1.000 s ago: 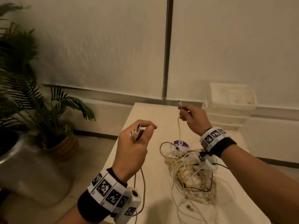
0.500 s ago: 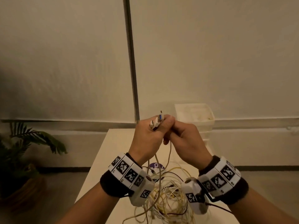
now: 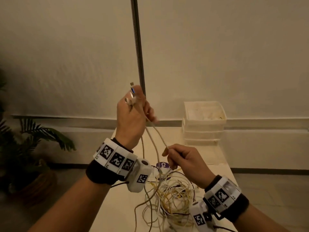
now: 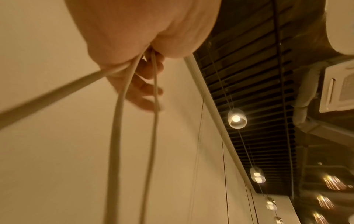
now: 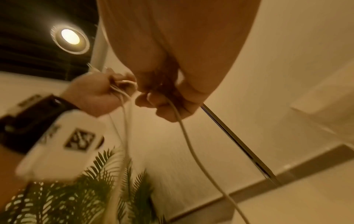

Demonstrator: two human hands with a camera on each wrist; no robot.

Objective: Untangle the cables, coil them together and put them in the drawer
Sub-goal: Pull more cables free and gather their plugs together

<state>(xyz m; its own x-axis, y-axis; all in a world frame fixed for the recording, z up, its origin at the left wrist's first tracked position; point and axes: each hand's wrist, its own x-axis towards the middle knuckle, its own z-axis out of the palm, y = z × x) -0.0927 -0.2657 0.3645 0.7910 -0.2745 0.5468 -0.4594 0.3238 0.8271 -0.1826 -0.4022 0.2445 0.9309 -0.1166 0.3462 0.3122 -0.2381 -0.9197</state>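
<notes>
My left hand [image 3: 133, 113] is raised above the table and grips several white cable ends [image 3: 133, 91], their plugs sticking up past the fingers. Three white cables [image 4: 116, 128] hang down from that fist. Lower and to the right, my right hand [image 3: 180, 158] pinches one of these white cables [image 3: 160, 136] and holds it taut between the two hands. The same cable [image 5: 191, 145] runs down out of the right hand's fingers. A tangled heap of white, yellow and black cables [image 3: 170, 196] lies on the white table [image 3: 117, 206] below both hands.
A stack of white plastic drawers [image 3: 204, 121] stands at the table's far right, its top one open. A round purple disc [image 3: 163, 164] lies by the heap. A potted palm [image 3: 30, 148] stands on the floor to the left. A metal pole [image 3: 138, 47] runs up the wall.
The hands were joined half a second ago. Now the left hand has risen with the cable ends, and the right has slid down and away along one cable.
</notes>
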